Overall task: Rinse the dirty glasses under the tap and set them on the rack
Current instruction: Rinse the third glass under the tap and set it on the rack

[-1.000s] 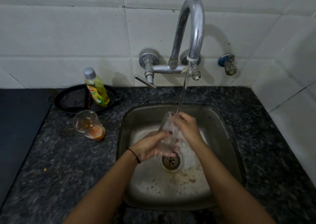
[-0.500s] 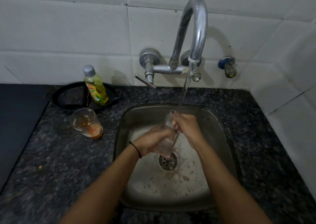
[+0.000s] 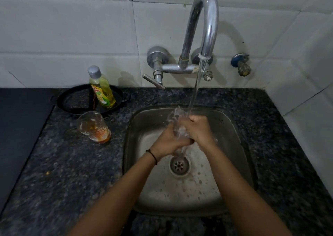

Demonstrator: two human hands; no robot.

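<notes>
A clear glass (image 3: 177, 126) is held upright over the steel sink (image 3: 142, 127), under the water running from the chrome tap (image 3: 207, 19). My left hand (image 3: 169, 140) grips its lower part, fingers curled round it. My right hand (image 3: 197, 127) wraps the glass from the right, with the stream hitting near its knuckles and the rim. Most of the glass is hidden by both hands. A second glass (image 3: 93, 126) with orange residue stands on the dark counter left of the sink.
A yellow dish-soap bottle (image 3: 101, 88) stands in a black pan (image 3: 72, 100) behind the dirty glass. A dark mat (image 3: 19, 124) covers the counter at far left. The tap lever (image 3: 153, 81) points forward-right. White tiled walls close the back and right.
Both hands have closed tighter around the glass and my right hand has slid down over it. The water keeps running and splashes at the rim.
</notes>
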